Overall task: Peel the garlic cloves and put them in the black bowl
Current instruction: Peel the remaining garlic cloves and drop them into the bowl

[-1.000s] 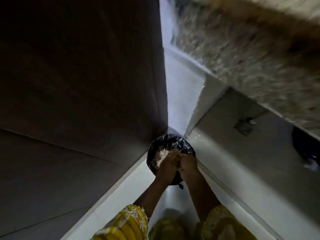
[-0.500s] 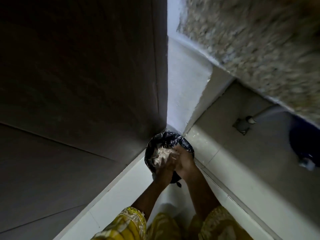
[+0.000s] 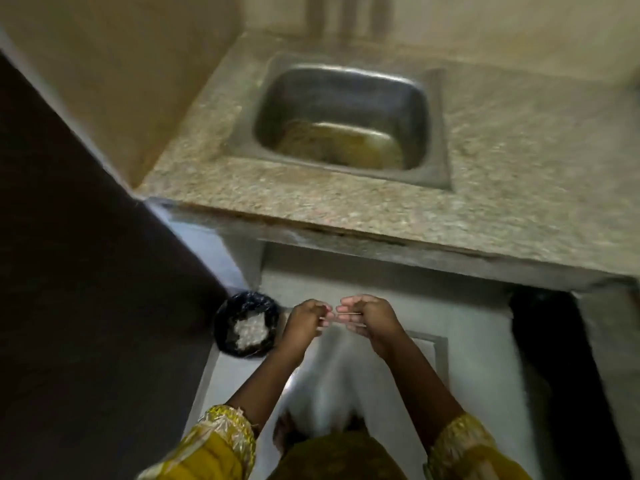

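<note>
Bin [image 3: 228, 315] left of your hands holds white bits [image 3: 250, 330]; skins or cloves, unclear. Sink [image 3: 311, 91] holds murky water. Your left hand [image 3: 304, 322] and right hand [image 3: 369, 318] are curled, fingertips close; any grip is blurred.

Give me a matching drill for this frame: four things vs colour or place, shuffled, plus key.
Things
1. sink
2. counter
3. black-lined bin
4. sleeves

Colour or place
A. yellow
B. on the floor, white scraps inside
C. speckled stone
D. grey metal, sunk into the top

Pairs: 1-D, 2-C, 3-B, 4-A
</note>
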